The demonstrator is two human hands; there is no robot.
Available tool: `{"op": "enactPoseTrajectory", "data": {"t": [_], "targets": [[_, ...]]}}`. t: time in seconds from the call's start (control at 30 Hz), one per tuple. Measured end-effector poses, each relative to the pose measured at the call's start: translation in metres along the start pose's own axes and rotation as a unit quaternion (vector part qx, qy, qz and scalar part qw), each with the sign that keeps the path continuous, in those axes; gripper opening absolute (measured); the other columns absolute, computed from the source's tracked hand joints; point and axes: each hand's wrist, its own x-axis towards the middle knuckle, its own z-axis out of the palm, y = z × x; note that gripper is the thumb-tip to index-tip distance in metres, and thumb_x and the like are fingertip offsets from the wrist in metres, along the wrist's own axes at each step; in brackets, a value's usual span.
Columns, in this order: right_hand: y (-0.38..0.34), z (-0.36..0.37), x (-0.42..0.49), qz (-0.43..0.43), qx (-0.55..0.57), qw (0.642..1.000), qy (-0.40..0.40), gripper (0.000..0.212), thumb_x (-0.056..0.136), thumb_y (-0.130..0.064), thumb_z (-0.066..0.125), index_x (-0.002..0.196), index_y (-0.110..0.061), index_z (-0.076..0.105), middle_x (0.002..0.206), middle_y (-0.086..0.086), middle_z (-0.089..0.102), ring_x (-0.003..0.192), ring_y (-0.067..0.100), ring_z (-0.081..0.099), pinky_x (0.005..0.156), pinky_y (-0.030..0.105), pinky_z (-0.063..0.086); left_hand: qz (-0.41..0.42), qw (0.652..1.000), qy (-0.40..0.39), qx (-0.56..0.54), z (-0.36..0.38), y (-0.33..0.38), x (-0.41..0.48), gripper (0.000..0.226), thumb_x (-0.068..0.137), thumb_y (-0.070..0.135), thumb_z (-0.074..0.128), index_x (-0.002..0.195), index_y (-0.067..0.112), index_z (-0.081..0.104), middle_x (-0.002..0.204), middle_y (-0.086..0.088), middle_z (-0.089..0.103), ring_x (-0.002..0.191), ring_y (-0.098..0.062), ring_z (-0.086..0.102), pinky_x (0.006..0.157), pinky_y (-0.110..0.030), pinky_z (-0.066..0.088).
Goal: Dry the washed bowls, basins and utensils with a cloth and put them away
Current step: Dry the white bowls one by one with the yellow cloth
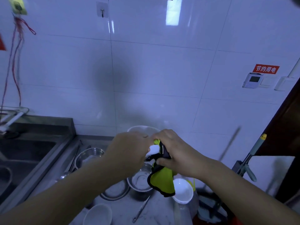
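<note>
My two hands meet over the steel counter (155,207). My left hand (129,148) grips a small white item (153,150), mostly hidden by the fingers. My right hand (173,150) holds a yellow-green cloth with black edging (160,181) wrapped against that item; the cloth's loose end hangs down. Below lie a steel bowl (141,181), a steel basin (88,157), a flat steel dish (115,192), two white bowls (183,190) (98,215), and a large white bowl (142,129) by the wall. A metal utensil (141,210) lies on the counter.
A steel sink (24,153) is at the left. White tiled wall (146,78) stands behind the counter. A mop handle (250,153), a white board (272,169) and a dark door frame (285,127) are at the right.
</note>
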Motion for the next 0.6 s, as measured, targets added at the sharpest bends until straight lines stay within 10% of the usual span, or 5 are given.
{"op": "enactPoseTrajectory", "data": {"t": [0.17,0.33,0.47,0.6], "targets": [[0.012,0.003,-0.014,-0.088,-0.108,0.99,-0.02,0.026,0.078,-0.009,0.069,0.099,-0.015,0.056,0.089,-0.003,0.05,0.084,0.014,0.041,0.069,0.027,0.036,0.126,0.991,-0.04,0.012,0.012,-0.004,-0.009,0.027,0.073,0.019,0.044,0.075,0.025,0.07,0.062,0.007,0.061,0.054,-0.016,0.057,0.045,-0.022,0.039],[0.017,-0.002,-0.024,-0.108,-0.134,0.985,-0.012,0.019,0.08,-0.007,0.065,0.094,-0.015,0.055,0.087,0.0,0.051,0.082,0.019,0.044,0.071,0.034,0.041,0.157,0.986,-0.053,-0.027,0.006,-0.043,-0.006,0.013,0.072,0.023,0.056,0.075,0.025,0.069,0.075,0.008,0.068,0.076,-0.015,0.066,0.1,-0.027,0.036],[0.016,0.001,-0.026,-0.11,-0.14,0.984,-0.031,0.026,0.073,-0.002,0.067,0.093,-0.014,0.056,0.087,0.003,0.055,0.081,0.022,0.049,0.07,0.032,0.041,0.19,0.979,-0.073,0.008,0.017,-0.028,-0.012,0.018,0.062,0.009,0.071,0.068,0.025,0.064,0.067,0.006,0.064,0.064,-0.017,0.062,0.075,-0.027,0.055],[0.002,0.026,-0.029,-0.095,-0.136,0.986,-0.031,0.022,0.069,-0.008,0.067,0.089,-0.007,0.056,0.08,0.009,0.056,0.07,0.026,0.052,0.06,0.036,0.046,0.197,0.98,-0.012,0.021,0.023,-0.002,-0.014,0.017,0.068,0.01,0.05,0.059,0.021,0.06,0.058,0.003,0.057,0.052,-0.018,0.052,0.057,-0.028,0.037]]}}
